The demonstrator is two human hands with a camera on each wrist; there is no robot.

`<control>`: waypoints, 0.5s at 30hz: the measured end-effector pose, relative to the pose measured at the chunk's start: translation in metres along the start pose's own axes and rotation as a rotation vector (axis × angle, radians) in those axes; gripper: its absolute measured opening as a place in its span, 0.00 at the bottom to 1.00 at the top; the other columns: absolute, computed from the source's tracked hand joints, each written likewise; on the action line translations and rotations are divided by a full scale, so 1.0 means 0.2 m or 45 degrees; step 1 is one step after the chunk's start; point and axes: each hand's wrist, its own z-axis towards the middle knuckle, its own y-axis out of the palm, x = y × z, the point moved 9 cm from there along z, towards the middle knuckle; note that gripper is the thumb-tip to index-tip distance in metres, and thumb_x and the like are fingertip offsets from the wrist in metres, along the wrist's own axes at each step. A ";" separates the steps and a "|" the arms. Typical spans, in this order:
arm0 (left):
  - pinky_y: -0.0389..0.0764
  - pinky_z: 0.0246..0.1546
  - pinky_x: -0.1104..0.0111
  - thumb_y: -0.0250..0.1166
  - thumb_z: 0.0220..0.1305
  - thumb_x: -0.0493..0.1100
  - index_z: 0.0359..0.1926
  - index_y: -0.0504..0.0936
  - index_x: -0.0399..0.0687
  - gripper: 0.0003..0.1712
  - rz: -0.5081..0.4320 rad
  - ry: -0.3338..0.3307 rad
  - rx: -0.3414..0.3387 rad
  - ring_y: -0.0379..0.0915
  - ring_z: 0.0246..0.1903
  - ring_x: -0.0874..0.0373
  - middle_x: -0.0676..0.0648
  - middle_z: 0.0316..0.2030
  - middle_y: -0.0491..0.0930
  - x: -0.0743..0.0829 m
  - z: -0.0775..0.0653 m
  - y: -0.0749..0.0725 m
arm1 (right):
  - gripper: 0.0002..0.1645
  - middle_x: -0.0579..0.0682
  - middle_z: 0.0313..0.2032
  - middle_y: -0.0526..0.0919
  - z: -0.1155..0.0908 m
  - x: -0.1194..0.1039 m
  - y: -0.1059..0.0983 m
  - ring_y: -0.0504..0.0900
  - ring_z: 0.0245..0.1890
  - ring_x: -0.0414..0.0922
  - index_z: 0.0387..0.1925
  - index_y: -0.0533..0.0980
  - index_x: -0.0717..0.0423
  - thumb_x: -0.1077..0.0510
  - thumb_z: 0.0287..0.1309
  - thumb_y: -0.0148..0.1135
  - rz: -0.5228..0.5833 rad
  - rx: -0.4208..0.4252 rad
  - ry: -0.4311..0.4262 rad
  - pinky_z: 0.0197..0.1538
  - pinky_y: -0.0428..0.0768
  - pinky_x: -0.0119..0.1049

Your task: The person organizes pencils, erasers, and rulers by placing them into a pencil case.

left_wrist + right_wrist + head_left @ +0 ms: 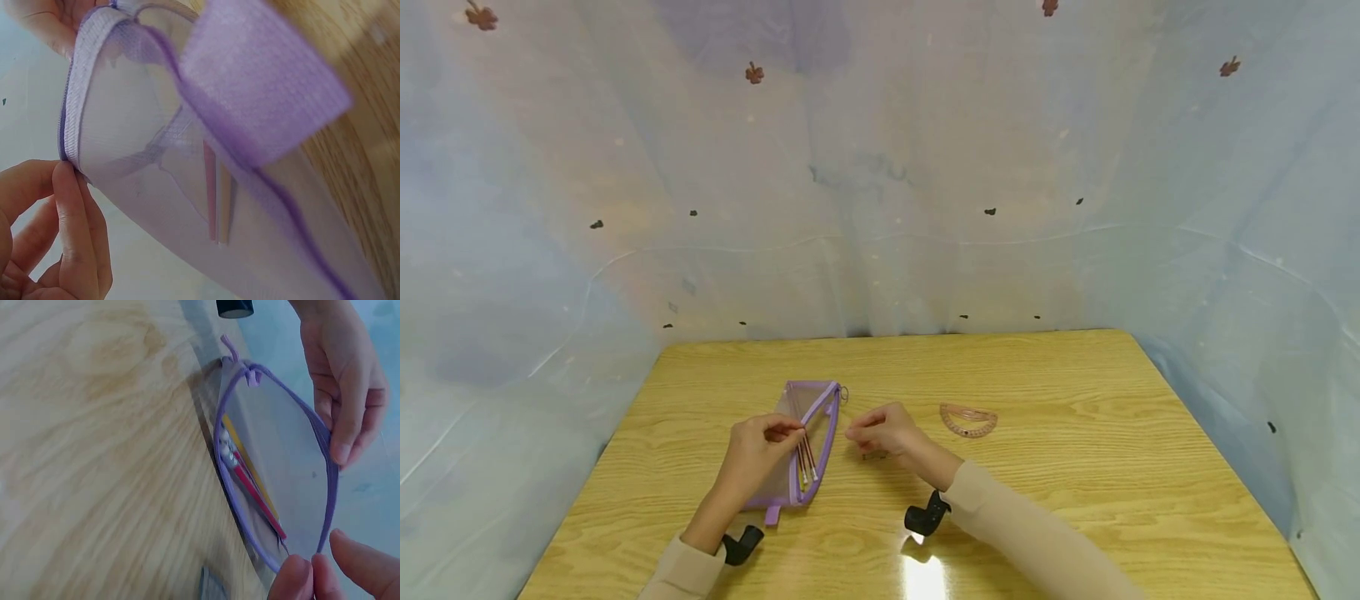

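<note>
Your left hand (760,446) pinches the purple mesh pencil pouch (822,425) by its rim (332,484). The pouch lies between your hands, nearer the left, long axis running away from you. Right hand's (887,429) grip: indeterminable.

Glossy wood-grain table (1037,500), sheer mesh pouch (778,486) with woven cloth edging (80,94) nearer the left edge, smooth see-through plastic protractor (968,432) nearer the right, thin creased curtain (880,283) beyond the far edge
</note>
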 end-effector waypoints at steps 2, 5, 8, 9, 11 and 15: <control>0.83 0.34 0.71 0.73 0.59 0.36 0.36 0.89 0.40 0.04 0.005 -0.005 -0.003 0.81 0.30 0.59 0.52 0.29 0.85 0.00 0.00 0.00 | 0.11 0.57 0.33 0.86 -0.01 -0.01 -0.02 0.83 0.27 0.43 0.41 0.80 0.79 0.71 0.59 0.67 -0.027 -0.007 -0.008 0.42 0.86 0.47; 0.83 0.34 0.72 0.74 0.59 0.36 0.36 0.89 0.40 0.05 0.009 -0.013 -0.006 0.81 0.30 0.60 0.52 0.29 0.85 0.00 0.00 0.00 | 0.11 0.55 0.33 0.85 -0.01 -0.01 -0.06 0.84 0.28 0.46 0.41 0.81 0.78 0.70 0.59 0.68 -0.058 -0.008 -0.006 0.43 0.85 0.49; 0.83 0.34 0.72 0.73 0.59 0.36 0.36 0.89 0.40 0.04 0.007 -0.019 -0.009 0.81 0.30 0.60 0.53 0.29 0.85 0.00 0.00 0.00 | 0.11 0.54 0.32 0.85 -0.02 -0.01 -0.10 0.85 0.31 0.52 0.40 0.81 0.76 0.69 0.59 0.68 -0.094 -0.004 -0.016 0.43 0.85 0.51; 0.83 0.34 0.72 0.73 0.59 0.36 0.36 0.89 0.40 0.04 0.006 -0.019 -0.010 0.81 0.30 0.60 0.53 0.29 0.85 0.00 0.00 0.00 | 0.11 0.54 0.32 0.85 -0.02 -0.01 -0.12 0.86 0.33 0.54 0.40 0.81 0.76 0.69 0.59 0.68 -0.101 -0.003 -0.020 0.44 0.85 0.51; 0.83 0.34 0.71 0.73 0.59 0.36 0.36 0.89 0.40 0.04 0.007 -0.015 -0.010 0.81 0.30 0.60 0.53 0.29 0.85 0.00 0.00 0.01 | 0.11 0.54 0.32 0.85 -0.02 -0.01 -0.14 0.85 0.35 0.57 0.40 0.82 0.76 0.68 0.59 0.68 -0.121 -0.003 -0.022 0.44 0.85 0.52; 0.83 0.34 0.71 0.73 0.59 0.36 0.36 0.89 0.40 0.04 0.005 -0.009 -0.007 0.81 0.30 0.59 0.52 0.29 0.85 -0.01 0.00 0.01 | 0.11 0.56 0.32 0.86 -0.03 -0.02 -0.18 0.85 0.38 0.60 0.40 0.82 0.74 0.67 0.59 0.69 -0.168 0.006 -0.018 0.46 0.84 0.54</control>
